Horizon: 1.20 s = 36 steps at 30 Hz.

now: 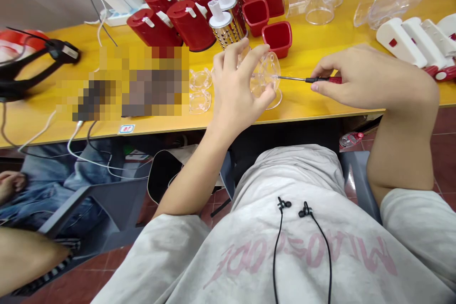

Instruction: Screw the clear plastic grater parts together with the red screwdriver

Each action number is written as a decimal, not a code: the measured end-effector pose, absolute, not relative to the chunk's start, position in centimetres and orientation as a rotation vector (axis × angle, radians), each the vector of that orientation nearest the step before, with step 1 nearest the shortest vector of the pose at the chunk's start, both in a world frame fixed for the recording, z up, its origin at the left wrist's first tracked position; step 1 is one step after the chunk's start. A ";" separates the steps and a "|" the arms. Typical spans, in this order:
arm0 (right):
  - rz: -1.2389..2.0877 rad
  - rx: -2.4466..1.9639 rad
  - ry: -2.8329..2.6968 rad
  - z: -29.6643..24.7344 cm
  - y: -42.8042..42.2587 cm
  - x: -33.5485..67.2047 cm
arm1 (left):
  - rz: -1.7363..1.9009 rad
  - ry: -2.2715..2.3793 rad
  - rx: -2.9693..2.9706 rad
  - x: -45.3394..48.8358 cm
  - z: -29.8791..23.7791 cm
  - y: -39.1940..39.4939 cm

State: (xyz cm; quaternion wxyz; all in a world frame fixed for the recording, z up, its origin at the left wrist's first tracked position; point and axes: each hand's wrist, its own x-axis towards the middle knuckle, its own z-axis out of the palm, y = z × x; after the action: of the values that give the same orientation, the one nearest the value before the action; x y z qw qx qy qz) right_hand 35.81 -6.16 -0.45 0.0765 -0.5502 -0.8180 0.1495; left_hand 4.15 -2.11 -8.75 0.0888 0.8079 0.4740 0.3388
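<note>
Bare left hand [237,88] near 12 o'clock, palm turned toward 3 o'clock, fingers [245,57] spread and curled into a loose, cupped grip, wrist bent slightly back. Slim bare left forearm [192,175] rising from 7 o'clock out of a short pale grey sleeve [167,242]. Bare right hand [366,78] at about 3 o'clock, reaching toward 9 o'clock, fingers [327,69] drawn together in a firm pinch, knuckles up. Bare right forearm [402,123] folded sharply upward from a bent elbow near 4 o'clock. Both hands close together, not touching.
</note>
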 end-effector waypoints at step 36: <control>0.374 -1.590 -2.453 -0.5 -5.8 36.4 | 1.020 1.461 2.409 4.3 -8.7 -2.7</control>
State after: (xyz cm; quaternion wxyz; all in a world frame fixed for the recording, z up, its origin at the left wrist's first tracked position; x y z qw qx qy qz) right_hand 36.40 -5.79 -0.48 0.0972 -0.5370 -0.8284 0.1264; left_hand 4.32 -2.72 -8.66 0.0724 0.8018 0.4864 0.3396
